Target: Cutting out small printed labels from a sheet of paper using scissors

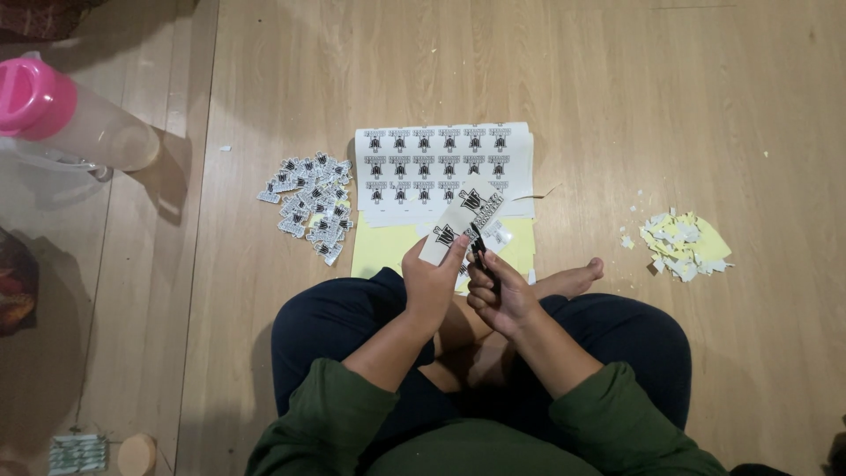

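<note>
Glossy sticker strip [463, 219], black scissors [478, 251]

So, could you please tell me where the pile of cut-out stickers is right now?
In the head view, the pile of cut-out stickers lies on the wooden floor, just left of the printed sticker sheets and ahead of the person's left knee.

Head view, straight down, close

Person wears a dark green long-sleeved top, sleeves [335, 410] pushed back above the wrists. Trousers [335, 330] dark navy, plain. Left hand [430, 284] and right hand [500, 295] bare; foot [577, 278] beside the trousers unshod.
</note>
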